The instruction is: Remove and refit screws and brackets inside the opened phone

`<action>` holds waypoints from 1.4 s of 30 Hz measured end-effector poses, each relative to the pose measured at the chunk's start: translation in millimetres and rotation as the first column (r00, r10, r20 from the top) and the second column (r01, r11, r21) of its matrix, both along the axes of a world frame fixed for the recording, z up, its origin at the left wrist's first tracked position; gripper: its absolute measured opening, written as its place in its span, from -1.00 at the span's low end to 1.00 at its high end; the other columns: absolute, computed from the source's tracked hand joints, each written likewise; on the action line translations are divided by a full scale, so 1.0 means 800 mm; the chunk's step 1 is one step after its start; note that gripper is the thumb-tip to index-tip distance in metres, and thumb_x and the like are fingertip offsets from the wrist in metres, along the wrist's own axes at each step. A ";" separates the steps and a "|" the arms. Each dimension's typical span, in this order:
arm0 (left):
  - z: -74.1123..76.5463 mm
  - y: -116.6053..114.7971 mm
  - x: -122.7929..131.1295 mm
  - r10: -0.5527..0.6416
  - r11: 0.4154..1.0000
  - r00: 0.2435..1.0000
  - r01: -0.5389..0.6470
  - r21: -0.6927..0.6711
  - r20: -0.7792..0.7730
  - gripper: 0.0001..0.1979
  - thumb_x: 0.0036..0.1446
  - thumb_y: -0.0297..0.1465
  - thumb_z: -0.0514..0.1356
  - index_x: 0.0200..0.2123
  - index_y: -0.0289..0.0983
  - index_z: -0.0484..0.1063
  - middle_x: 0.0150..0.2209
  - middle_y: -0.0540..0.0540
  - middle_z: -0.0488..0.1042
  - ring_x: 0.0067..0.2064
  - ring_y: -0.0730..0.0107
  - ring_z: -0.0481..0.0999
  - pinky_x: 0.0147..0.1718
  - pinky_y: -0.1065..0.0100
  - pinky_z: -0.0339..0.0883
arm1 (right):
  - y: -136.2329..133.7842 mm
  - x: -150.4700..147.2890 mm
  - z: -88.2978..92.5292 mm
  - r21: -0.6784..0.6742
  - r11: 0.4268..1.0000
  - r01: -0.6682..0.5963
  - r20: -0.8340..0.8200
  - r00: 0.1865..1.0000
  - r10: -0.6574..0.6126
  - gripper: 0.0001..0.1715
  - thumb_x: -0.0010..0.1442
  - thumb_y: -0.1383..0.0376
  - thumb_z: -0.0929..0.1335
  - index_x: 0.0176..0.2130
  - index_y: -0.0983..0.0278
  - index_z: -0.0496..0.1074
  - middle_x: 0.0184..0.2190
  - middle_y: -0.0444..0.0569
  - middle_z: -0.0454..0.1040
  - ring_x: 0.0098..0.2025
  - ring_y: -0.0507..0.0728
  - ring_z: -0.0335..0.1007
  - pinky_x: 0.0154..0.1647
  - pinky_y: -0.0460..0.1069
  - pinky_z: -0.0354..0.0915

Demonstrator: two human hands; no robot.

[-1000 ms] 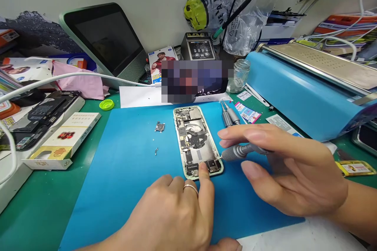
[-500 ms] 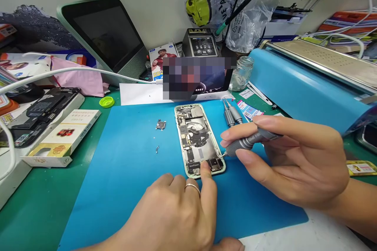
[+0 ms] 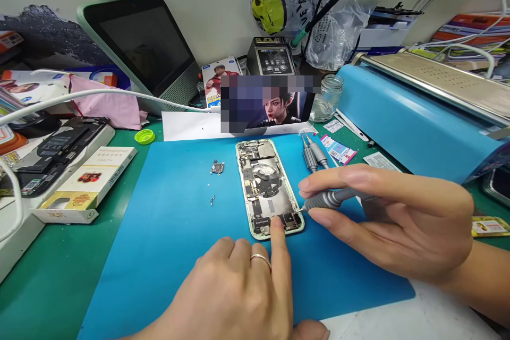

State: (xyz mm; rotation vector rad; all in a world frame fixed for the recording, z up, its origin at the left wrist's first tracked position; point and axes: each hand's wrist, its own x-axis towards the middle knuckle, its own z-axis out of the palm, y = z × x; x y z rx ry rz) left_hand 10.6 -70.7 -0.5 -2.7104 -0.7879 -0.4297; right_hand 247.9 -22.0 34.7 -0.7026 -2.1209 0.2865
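Note:
An opened phone (image 3: 266,186) with its insides showing lies lengthwise on a blue mat (image 3: 171,234). My left hand (image 3: 235,289) rests on the mat, fingers curled, with the index fingertip pressing the phone's near end. My right hand (image 3: 398,223) pinches a grey screwdriver (image 3: 324,201) between thumb and fingers. Its tip touches the phone's near right corner. A small loose part (image 3: 217,168) and a tiny screw piece (image 3: 212,201) lie on the mat to the left of the phone.
Two more grey screwdrivers (image 3: 313,155) lie right of the phone. A blue machine (image 3: 410,122) fills the right side. A cigarette box (image 3: 85,183), a dismantled phone (image 3: 51,151), a green cap (image 3: 144,136), a tilted screen (image 3: 139,48), a glass jar (image 3: 329,96) and a white cable (image 3: 99,95) surround the mat.
My right hand has shifted slightly while keeping the screwdriver tip at the phone's near right corner. The camera view has tilted a little. My left index finger stays on the phone.

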 end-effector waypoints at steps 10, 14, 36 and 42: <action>0.003 0.005 0.003 0.019 0.999 1.000 -0.018 -0.031 0.014 -0.09 0.39 0.15 0.00 0.18 -0.71 0.41 -0.56 -0.05 0.48 -0.60 0.32 0.50 -0.66 0.33 0.35 | 0.001 0.003 -0.002 0.046 0.997 -0.057 0.007 0.998 0.056 0.02 0.15 0.66 0.45 0.43 0.04 0.25 -0.02 -0.03 0.70 -0.09 0.11 0.70 -0.25 -0.04 0.68; 0.000 0.003 0.008 0.019 0.999 0.999 -0.018 -0.037 0.026 -0.09 0.35 0.16 0.03 0.16 -0.70 0.44 -0.55 -0.07 0.50 -0.60 0.32 0.49 -0.65 0.32 0.35 | 0.003 0.003 -0.003 0.036 0.998 -0.047 0.005 0.999 0.046 0.02 0.15 0.64 0.43 0.42 0.01 0.25 0.01 -0.03 0.69 -0.09 0.15 0.70 -0.25 0.03 0.69; -0.002 0.007 0.002 -0.010 0.999 1.000 0.010 -0.045 0.011 -0.19 0.48 0.03 -0.09 0.21 -0.72 0.35 -0.55 -0.03 0.45 -0.58 0.31 0.48 -0.66 0.28 0.34 | 0.000 0.000 -0.012 -0.031 0.999 -0.019 -0.045 0.999 0.018 -0.03 0.16 0.63 0.46 0.38 -0.01 0.29 -0.02 -0.06 0.65 -0.09 0.13 0.69 -0.23 -0.02 0.68; -0.001 0.006 0.001 -0.008 0.998 1.000 0.008 -0.062 0.001 -0.20 0.46 0.03 -0.03 0.22 -0.70 0.35 -0.55 -0.01 0.44 -0.58 0.32 0.48 -0.66 0.29 0.32 | -0.001 -0.006 -0.007 0.021 0.998 0.063 -0.070 0.996 -0.061 -0.08 0.17 0.60 0.46 0.37 0.00 0.34 -0.13 -0.04 0.65 -0.27 0.12 0.70 -0.39 -0.05 0.64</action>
